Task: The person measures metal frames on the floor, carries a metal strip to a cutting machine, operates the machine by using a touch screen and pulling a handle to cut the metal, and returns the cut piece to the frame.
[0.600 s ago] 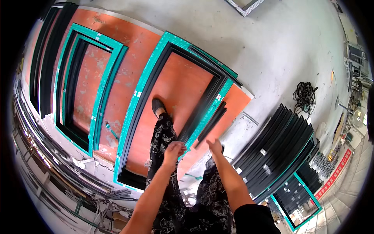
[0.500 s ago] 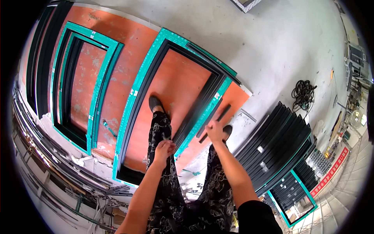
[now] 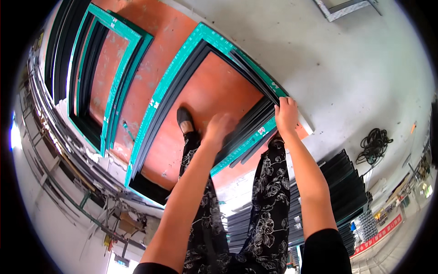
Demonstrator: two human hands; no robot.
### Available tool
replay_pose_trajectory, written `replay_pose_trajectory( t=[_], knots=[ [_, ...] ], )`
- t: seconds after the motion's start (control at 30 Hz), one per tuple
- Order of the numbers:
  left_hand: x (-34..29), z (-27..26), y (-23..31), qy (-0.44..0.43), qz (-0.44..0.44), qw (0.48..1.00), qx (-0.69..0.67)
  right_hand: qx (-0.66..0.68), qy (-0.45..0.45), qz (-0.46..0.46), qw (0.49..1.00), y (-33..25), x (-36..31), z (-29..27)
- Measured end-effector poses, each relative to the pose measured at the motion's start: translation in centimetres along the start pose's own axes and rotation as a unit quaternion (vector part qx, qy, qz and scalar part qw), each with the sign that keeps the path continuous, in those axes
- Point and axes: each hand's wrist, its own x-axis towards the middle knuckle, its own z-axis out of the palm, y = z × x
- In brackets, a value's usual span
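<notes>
A large rectangular window frame (image 3: 154,102), with green film on its face and black inner profiles, lies on an orange board (image 3: 210,77). One of my feet stands inside its opening. My right hand (image 3: 286,115) is closed over the frame's right corner, fingers curled across its edge. Over the opening, close to the frame's near black side, hangs my left hand (image 3: 220,130). Motion smears its fingers, so whether it touches the profile is unclear. Black strips (image 3: 250,154) lie just outside the near green side, partly covered by it.
A smaller green-faced frame (image 3: 112,86) rests on another frame at the left, with long black profiles (image 3: 68,45) beyond. Stacked black profiles (image 3: 344,187) stand at right, near a coiled black cable (image 3: 375,145). A grey frame corner (image 3: 346,9) lies at the top.
My right hand has moved away and rightward, from above the loose strips to the frame's corner. My left hand has reached forward from my leg over the opening. The view has shifted.
</notes>
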Motion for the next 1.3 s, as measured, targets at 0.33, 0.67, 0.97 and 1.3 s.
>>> replay_pose_trajectory(
  t=[0.33, 0.67, 0.97, 1.3],
  knots=[
    [7.8, 7.8, -0.8, -0.105, 0.012, 0.982, -0.154, 0.239, -0.069, -0.059, 0.967, -3.4, 2.0, 0.2],
    [10.0, 6.8, 1.8, -0.110, 0.010, 0.974, -0.197, 0.269, -0.038, -0.015, 0.962, -5.4, 4.4, 2.6],
    [9.9, 6.6, 2.0, -0.078, 0.074, 0.978, -0.180, 0.256, 0.015, -0.045, 0.965, -6.0, -2.3, -2.1],
    [12.2, 6.9, 1.8, -0.054, 0.072, 0.994, -0.069, 0.241, -0.156, 0.024, 0.958, -4.4, -10.6, -2.3]
  ],
)
